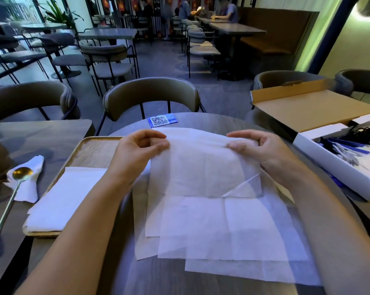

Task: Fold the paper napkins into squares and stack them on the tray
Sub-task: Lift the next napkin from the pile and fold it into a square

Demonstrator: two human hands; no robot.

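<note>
One head-worn wide-angle view, looking forward and down over the worktop [124, 273].

The camera sits close above the near edge, so both forearms reach in from the bottom corners and the hands, left hand [137, 150] and right hand [256, 147], meet mid-frame. Straight lines bow toward the borders. Beyond the far rim stands a chair [150, 96], and the upper third takes in a café room with seated people, distant and small.

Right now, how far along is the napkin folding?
Done: a stack of folded napkins lies on the tray. In hand: the left hand and right hand pinch the far edge of one unfolded napkin, lifted off the pile. Left: several loose flat napkins on the table, count unclear.
</note>
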